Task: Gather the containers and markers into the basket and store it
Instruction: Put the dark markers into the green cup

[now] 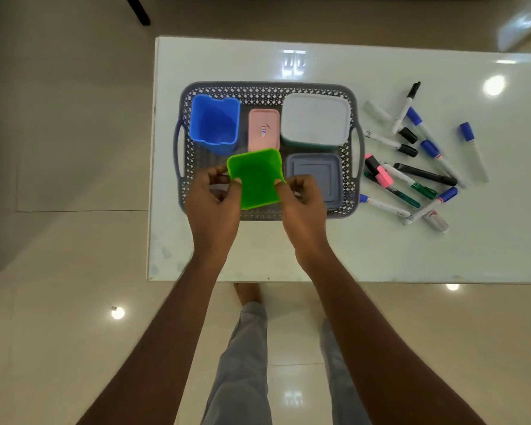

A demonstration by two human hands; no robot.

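Above the white table [380,246], left hand [212,207] and right hand [304,204] pinch an open square green tub [256,179].

Colours in and beside the grey basket [270,87]
The basket is showing a pierced lattice pattern; inside it, a blue container [215,124], a pink container [263,130], a white container [315,119], a grey-blue container [316,173] and a bright green container [258,179] are appearing plain. The markers [423,174] are wearing blue, black, pink and green caps on the pale tabletop [380,256].

On the surface [380,256], the basket [269,85] holds containers [315,119]; markers [423,173] lie scattered just right of it.
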